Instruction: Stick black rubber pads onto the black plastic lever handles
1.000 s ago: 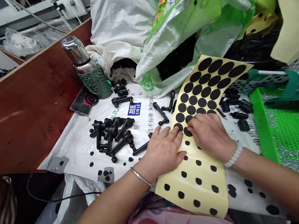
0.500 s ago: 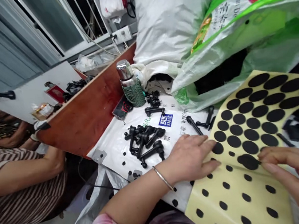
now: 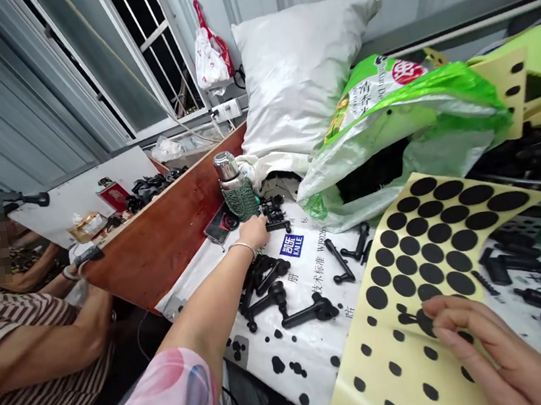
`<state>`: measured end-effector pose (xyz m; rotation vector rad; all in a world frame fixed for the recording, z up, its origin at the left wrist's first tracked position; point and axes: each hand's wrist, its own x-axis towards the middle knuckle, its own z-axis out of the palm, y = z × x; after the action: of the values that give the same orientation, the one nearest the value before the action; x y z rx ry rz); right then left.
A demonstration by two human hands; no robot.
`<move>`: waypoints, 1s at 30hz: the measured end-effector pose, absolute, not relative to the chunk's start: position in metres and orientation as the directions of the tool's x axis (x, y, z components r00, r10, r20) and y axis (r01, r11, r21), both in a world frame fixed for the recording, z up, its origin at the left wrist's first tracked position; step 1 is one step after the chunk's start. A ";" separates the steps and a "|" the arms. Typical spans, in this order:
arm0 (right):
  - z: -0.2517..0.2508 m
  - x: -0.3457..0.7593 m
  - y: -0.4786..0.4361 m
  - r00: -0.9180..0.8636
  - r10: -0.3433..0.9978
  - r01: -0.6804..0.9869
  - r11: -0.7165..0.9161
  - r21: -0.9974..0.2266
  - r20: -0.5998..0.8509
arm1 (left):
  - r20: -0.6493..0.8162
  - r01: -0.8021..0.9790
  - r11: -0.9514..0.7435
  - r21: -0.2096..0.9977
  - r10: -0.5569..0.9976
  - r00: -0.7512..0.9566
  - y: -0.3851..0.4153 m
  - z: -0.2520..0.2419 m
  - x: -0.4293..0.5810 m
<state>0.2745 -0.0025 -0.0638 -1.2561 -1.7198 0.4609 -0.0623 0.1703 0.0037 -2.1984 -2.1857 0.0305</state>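
Black plastic parts (image 3: 275, 214) by the flask (image 3: 237, 187) meet the outstretched left hand (image 3: 254, 231) (grip unclear); the right hand (image 3: 483, 344), fingers spread, pins the yellow sticker sheet (image 3: 439, 273) on the bench, so picking one part seems underway.

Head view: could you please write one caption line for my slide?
Left hand reaches to black plastic parts beside a flask; right hand rests on a yellow sheet of black round stickers.

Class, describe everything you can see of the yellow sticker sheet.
The sheet is pale yellow backing paper, lying tilted on the white table cover. Its far part carries rows of black round stickers; the near part shows only small black leftover bits. The right hand rests on it, fingertips at a sticker. Its near edge runs out of view.
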 end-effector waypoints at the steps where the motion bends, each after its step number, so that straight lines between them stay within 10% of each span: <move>1: -0.065 0.276 -0.003 -0.094 0.883 0.529 0.436 -0.728 0.460 | 0.017 0.999 -0.014 -0.033 1.000 0.015 0.171 0.004 -0.063; 10: -0.037 0.272 -0.007 0.000 0.979 0.277 0.197 -0.940 0.205 | 0.300 0.909 -0.409 0.078 0.879 0.370 0.092 0.031 -0.035; 19: 0.003 0.236 -0.028 -0.248 0.966 -0.071 -0.097 -0.993 -0.077 | 0.693 0.424 -0.898 -0.119 0.231 0.683 0.026 0.008 0.028; 24: -0.005 0.220 -0.036 -0.085 0.996 -0.183 -0.031 -0.983 -0.015 | 0.623 0.506 -0.701 0.503 0.700 0.350 0.009 -0.005 0.042; 27: -0.015 0.214 -0.036 0.010 0.999 -0.097 0.047 -0.994 0.046 | 0.324 0.216 -0.364 0.906 0.925 0.199 -0.008 -0.012 0.050; 30: -0.026 0.206 -0.039 -0.003 0.991 0.000 0.133 -0.991 0.133 | 0.089 -0.128 -0.054 0.990 0.955 0.283 -0.020 -0.020 0.062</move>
<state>0.2063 -0.0386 -0.0262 -1.1090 -1.2719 1.1127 0.0624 -0.0197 -0.0197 -2.9725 -1.9975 -2.5113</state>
